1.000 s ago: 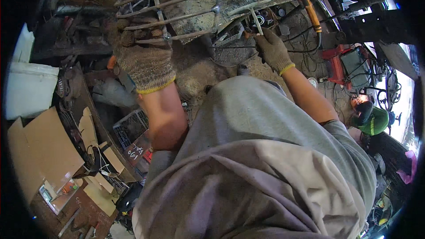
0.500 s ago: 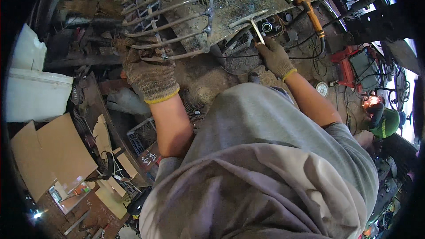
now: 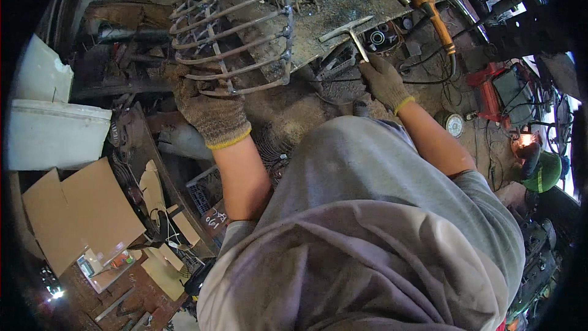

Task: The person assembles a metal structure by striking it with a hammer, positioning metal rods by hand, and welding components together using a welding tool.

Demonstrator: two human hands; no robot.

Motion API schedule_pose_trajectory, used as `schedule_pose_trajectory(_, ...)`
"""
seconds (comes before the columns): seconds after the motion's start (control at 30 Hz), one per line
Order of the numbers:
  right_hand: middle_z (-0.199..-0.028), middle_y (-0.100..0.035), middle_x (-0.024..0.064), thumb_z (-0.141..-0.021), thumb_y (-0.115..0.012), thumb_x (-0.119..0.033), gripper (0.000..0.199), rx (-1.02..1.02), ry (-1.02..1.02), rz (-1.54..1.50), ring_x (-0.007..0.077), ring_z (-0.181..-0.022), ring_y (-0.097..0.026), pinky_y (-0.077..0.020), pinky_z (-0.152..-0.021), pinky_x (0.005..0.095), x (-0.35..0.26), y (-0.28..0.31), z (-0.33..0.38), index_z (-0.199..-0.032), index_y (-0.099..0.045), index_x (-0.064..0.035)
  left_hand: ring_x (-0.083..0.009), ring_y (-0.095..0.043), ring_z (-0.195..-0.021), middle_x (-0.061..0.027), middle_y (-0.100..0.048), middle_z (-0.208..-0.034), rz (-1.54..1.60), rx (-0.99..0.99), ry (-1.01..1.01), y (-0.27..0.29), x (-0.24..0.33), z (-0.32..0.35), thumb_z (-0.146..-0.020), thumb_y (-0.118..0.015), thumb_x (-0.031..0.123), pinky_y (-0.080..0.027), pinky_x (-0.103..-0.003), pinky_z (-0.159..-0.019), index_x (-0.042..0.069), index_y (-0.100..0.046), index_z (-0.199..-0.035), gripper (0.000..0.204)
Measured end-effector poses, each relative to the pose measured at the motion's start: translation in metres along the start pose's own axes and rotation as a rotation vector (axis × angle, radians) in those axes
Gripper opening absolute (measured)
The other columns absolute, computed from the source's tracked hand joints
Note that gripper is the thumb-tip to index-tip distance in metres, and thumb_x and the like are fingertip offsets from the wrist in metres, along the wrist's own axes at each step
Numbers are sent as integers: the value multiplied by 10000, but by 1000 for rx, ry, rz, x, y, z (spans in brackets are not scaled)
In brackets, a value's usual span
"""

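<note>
A grille of welded metal rods [image 3: 245, 49] lies partly over the dark metal workbench [image 3: 318, 12], its near end overhanging the bench edge. My left hand [image 3: 211, 107], in a brown knit glove with a yellow cuff, is closed around the near left corner of the grille. The fingertips are partly hidden among the rods. In the same kind of glove, my right hand [image 3: 384, 83] grips the handle of a chipping hammer [image 3: 350, 32]. The hammer's long pointed head rests at or just above the bench's right edge, apart from the grille.
An orange-handled power tool [image 3: 429, 15] with a cable lies on the bench's far right. A red machine [image 3: 487, 92] stands on the floor at right. Beyond it crouches a person in a green helmet [image 3: 542, 171] beside bright sparks. Cardboard [image 3: 86, 214] and a white container [image 3: 58, 132] lie left.
The whole view has shifted slightly, so the bench and grille sit a little lower in the picture. Both hands keep their holds on the grille and the chipping hammer.
</note>
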State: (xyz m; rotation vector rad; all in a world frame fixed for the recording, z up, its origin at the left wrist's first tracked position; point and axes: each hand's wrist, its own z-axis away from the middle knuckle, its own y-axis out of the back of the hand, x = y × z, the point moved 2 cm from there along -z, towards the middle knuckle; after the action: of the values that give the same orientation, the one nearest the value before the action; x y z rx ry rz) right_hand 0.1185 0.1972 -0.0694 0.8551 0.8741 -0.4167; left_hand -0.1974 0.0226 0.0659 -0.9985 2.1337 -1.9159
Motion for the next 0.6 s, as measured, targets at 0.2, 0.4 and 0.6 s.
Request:
schedule_pose_trajectory(0.2, -997, -692, 218, -1037, -542, -375, 462, 113, 147, 14, 381, -928, -663, -525, -821, 442, 0, -1, 8, -1319, -619, -17, -359, -675, -1155, -170, -671, -1311, -67, 191, -60, 6, -19, 13, -1065, -493, 359, -554, -540, -1025, 5, -608, -1334, 458)
schedule_pose_trajectory(0.4, -1146, -696, 280, -1036, -547, -301, 435, -18, 197, -12, 455, -1106, -668, -536, -922, 476, -42, 6, 47, -1334, -600, 11, -359, -632, -1202, -165, -654, -1341, 244, -49, 295, 77, -26, 31, -1058, -472, 448, -524, -570, -1026, 90, -637, -1327, 477)
schedule_pose_trajectory(0.6, -1098, -697, 303, -1046, -562, -280, 435, 133, 511, 188, 456, -1027, -695, -555, -863, 457, -49, -9, 55, -1333, -601, 43, -346, -633, -1193, -129, -650, -1342, -512, 734, -159, 66, -68, 42, -1025, -555, 440, -536, -558, -998, 112, -624, -1347, 464)
